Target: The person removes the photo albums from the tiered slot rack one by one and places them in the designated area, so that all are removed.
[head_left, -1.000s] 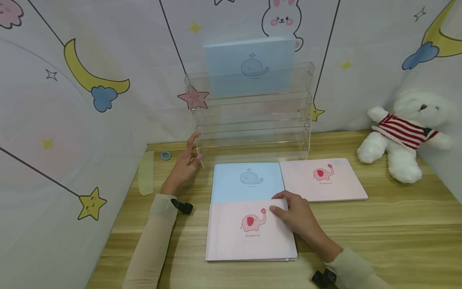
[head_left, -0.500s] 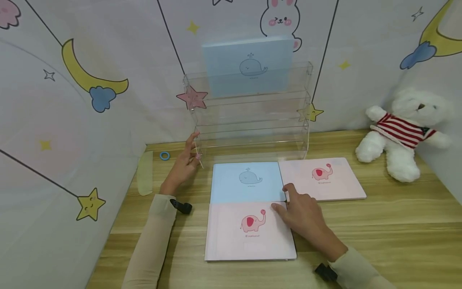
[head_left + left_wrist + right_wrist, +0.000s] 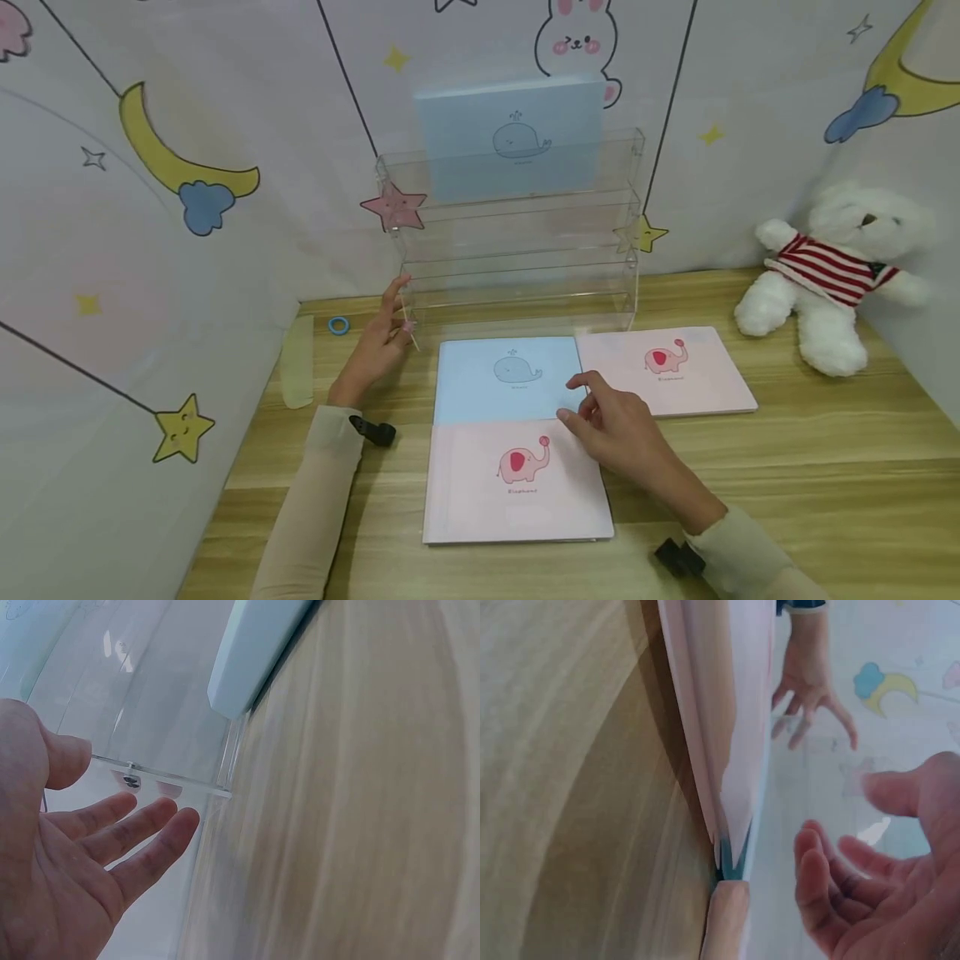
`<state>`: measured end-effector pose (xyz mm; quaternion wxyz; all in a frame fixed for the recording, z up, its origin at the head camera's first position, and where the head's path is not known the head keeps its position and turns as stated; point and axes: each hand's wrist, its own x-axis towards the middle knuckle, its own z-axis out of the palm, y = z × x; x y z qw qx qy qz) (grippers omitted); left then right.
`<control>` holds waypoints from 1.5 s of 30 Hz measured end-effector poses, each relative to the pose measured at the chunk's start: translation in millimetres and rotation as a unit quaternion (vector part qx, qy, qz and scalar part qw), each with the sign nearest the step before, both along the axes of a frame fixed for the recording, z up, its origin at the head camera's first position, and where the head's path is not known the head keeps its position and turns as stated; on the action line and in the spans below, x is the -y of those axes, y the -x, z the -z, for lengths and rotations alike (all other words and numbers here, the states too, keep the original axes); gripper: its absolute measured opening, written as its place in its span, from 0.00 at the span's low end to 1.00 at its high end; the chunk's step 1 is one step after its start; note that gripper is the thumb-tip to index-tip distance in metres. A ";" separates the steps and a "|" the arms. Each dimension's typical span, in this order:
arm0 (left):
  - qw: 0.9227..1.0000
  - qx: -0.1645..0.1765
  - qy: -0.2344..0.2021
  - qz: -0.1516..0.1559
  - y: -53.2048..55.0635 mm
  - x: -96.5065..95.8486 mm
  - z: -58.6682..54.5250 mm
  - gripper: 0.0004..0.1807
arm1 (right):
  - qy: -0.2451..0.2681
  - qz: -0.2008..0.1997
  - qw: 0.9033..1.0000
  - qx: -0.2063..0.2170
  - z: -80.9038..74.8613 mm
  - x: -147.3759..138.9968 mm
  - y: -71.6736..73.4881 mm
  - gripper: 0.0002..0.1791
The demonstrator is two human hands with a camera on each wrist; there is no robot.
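Note:
My left hand point(image 3: 377, 346) touches the left side panel of a clear acrylic book rack point(image 3: 517, 267). In the left wrist view, its thumb meets the panel's edge while the other fingers stay fairly straight beside it. Over the table, my right hand point(image 3: 618, 429) holds nothing, its fingers loosely bent, above the top right corner of a pink elephant book point(image 3: 480, 500). Behind that lies a blue whale book point(image 3: 468, 375). Another pink elephant book point(image 3: 705, 379) lies to the right. A blue whale book point(image 3: 465, 133) stands in the rack's top tier.
A white teddy bear point(image 3: 828, 325) in a striped shirt sits at the back right. A blue ring point(image 3: 338, 325) and a pale greenish strip point(image 3: 297, 362) lie at the left. A patterned cloth wall point(image 3: 300, 67) rises behind the table.
My right hand has let go of the front pink book's upper right edge and lifted off it. The left hand remains at the rack, and the books lie as before.

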<state>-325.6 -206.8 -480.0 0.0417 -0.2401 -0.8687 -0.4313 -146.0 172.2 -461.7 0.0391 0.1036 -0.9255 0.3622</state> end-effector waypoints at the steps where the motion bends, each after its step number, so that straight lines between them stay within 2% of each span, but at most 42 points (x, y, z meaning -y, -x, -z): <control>1: 1.000 0.000 0.000 -0.001 -0.1 0.5 -0.1 0.41 | 0.006 -0.009 1.000 -0.009 0.0 0.4 1.0 0.22; 6: 1.000 -0.003 -0.002 0.002 -0.7 2.0 0.5 0.39 | 0.017 -0.032 0.999 -0.037 -1.6 -0.5 7.5 0.27; 9: 1.000 -0.006 -0.002 0.005 -0.9 1.6 0.7 0.39 | 0.023 -0.034 0.998 -0.037 -4.7 -2.7 11.9 0.29; 15: 1.000 -0.004 -0.002 0.006 -0.9 1.4 -0.1 0.41 | 0.041 -0.020 0.998 -0.032 -16.3 -7.9 20.7 0.36; 21: 1.000 -0.006 0.001 0.007 -0.2 1.2 -1.0 0.42 | 0.068 -0.003 0.995 -0.068 -31.8 -14.7 31.3 0.42; 30: 1.000 -0.003 -0.007 0.010 0.0 1.4 0.5 0.41 | 0.081 0.006 0.986 -0.142 -51.7 -23.8 48.4 0.44; 38: 1.000 -0.006 -0.005 0.007 -0.8 1.9 0.5 0.40 | 0.093 0.004 0.985 -0.145 -73.6 -29.9 65.9 0.44; 42: 1.000 -0.006 -0.004 0.007 -1.5 2.0 0.1 0.41 | 0.108 -0.009 0.984 -0.144 -84.4 -36.6 77.2 0.44; 45: 1.000 -0.008 -0.001 0.006 -1.8 2.1 -0.2 0.41 | 0.116 -0.022 0.980 -0.159 -91.3 -41.3 86.8 0.44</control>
